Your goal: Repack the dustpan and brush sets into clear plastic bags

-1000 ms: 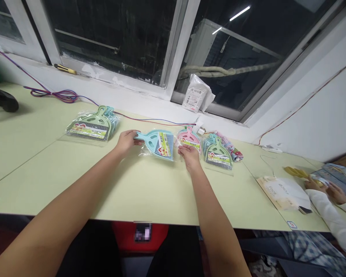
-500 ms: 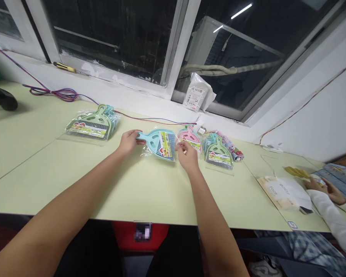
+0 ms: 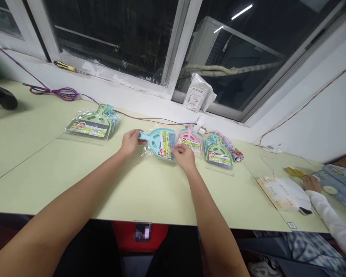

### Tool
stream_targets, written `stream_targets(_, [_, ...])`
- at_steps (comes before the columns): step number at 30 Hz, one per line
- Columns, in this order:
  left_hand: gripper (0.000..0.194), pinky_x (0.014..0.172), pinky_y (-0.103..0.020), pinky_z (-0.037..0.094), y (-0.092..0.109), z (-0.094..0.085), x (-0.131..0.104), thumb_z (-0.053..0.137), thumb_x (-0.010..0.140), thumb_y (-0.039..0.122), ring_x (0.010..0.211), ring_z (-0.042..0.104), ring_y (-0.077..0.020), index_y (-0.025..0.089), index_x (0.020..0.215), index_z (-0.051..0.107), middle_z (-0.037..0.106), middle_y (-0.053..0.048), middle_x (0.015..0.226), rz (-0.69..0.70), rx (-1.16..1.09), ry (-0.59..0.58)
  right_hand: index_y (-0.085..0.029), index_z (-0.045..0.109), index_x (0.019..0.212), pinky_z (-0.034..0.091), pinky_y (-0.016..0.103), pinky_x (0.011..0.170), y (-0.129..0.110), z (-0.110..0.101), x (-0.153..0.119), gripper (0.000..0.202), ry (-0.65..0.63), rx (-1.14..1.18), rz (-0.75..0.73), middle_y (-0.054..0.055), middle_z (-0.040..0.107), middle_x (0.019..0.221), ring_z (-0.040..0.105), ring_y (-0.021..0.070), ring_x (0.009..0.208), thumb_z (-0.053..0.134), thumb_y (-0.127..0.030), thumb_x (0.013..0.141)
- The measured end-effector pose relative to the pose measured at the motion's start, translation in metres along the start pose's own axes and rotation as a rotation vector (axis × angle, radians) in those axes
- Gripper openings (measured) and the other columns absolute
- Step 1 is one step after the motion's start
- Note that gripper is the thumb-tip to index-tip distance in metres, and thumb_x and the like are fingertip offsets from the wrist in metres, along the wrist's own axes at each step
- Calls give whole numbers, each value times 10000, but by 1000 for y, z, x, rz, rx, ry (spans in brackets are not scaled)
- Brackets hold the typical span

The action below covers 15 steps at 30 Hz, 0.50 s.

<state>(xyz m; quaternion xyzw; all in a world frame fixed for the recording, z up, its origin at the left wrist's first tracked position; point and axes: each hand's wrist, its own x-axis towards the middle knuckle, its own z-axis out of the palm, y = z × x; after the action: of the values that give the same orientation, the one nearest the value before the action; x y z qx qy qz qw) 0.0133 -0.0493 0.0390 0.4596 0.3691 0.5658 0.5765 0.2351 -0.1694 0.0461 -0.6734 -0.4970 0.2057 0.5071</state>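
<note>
A blue dustpan set (image 3: 155, 142) in clear wrap, with a yellow-green label, lies sideways between my hands. My left hand (image 3: 131, 141) is closed round its handle. At its wide end, my right hand (image 3: 184, 156) pinches the edge of the wrapped set. Just behind my right hand lies a pink dustpan set (image 3: 190, 138), and to its right is a stack topped by a green dustpan set (image 3: 219, 154). Another stack with a green dustpan set (image 3: 89, 125) on top sits at the left, near the wall.
A white packet (image 3: 196, 94) leans on the window sill, where a screwdriver (image 3: 65, 66) lies further left. Coiled cables (image 3: 65, 94) run along the wall. At the right are a white-and-beige package (image 3: 282, 192) and another person's hand (image 3: 311, 183).
My right hand has moved slightly left onto the edge of the blue set. At the right, the other person's hand has shifted towards the yellow item, and their second hand is out of sight.
</note>
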Motion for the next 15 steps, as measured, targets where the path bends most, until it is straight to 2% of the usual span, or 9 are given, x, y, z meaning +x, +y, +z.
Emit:
stream_targets(8, [207,670,-342,630,-1,0,1,563,880,200,584,693,-152,95,1012,682,572,-24,815,-2,-2,1,-243,651,833,449,285,610,5,4,3,205,-22,-2,51,-3,754,744,636,174,631,728,-422,772])
stream_targets(15, [229,663,-344,630,-6,3,-2,552,910,218,604,711,-160,93,1038,695,565,-26,849,13,26,-56,-213,644,748,447,263,660,4,1,6,312,10,107,105,6,727,752,619,150,677,788,-490,733])
